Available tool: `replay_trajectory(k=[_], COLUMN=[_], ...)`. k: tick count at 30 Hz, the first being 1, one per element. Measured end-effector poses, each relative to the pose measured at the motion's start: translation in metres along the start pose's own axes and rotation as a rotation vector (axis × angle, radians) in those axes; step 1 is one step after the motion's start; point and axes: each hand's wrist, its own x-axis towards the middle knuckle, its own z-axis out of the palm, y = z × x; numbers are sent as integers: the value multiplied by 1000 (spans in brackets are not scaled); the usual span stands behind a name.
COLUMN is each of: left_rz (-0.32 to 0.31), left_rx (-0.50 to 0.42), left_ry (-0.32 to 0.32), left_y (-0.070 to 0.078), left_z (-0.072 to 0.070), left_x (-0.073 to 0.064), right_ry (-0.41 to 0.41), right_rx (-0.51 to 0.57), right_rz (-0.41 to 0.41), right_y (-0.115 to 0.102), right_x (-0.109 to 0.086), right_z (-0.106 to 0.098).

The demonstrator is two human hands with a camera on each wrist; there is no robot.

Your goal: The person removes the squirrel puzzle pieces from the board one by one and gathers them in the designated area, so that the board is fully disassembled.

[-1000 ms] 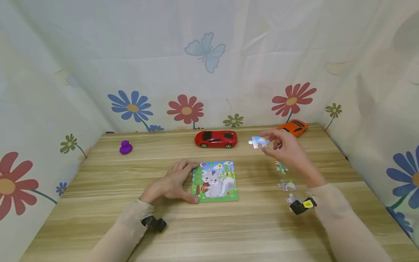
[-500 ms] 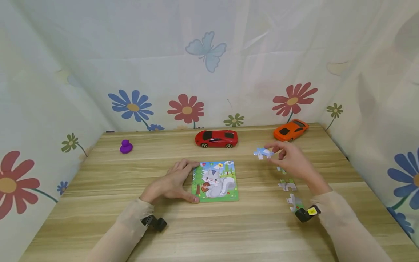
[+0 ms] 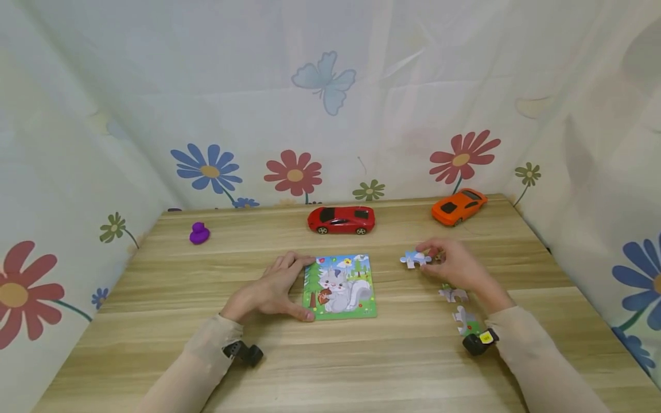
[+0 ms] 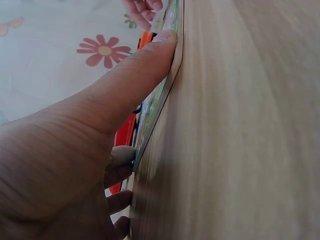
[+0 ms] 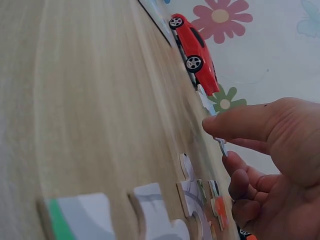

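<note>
A square picture board (image 3: 341, 287) with a grey squirrel on it lies flat on the table. My left hand (image 3: 273, 289) rests at its left side, with the thumb on the near corner and the index finger at the far corner. Between thumb and fingers, my right hand (image 3: 457, 267) pinches a blue-and-white jigsaw piece (image 3: 410, 260) to the right of the board. Whether that piece touches the table I cannot tell. Below the right hand lie a grey jigsaw piece (image 3: 453, 295) and a grey-and-green one (image 3: 469, 322); the right wrist view shows another small piece (image 5: 218, 205) partly hidden behind these.
Behind the board stands a red toy car (image 3: 341, 219). An orange toy car (image 3: 459, 206) is at the back right, and a purple toy duck (image 3: 199, 233) at the back left. A floral curtain (image 3: 232, 103) encloses the wooden table (image 3: 335, 367) at the back and sides.
My right hand has come down and nearer with the jigsaw piece, uncovering the orange car and more of the nearest loose piece. The left hand stays at the board.
</note>
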Motion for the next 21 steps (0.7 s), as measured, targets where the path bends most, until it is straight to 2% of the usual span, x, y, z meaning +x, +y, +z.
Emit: replay_trajectory(k=[21], left_rz=[-3], left_rx=[-2], left_ry=[-2], left_y=[-1], left_z=[1], left_x=[0], right_ry=[-17], right_rx=[-99], right_rz=[-8], right_y=[-3], right_x=[1], right_z=[5])
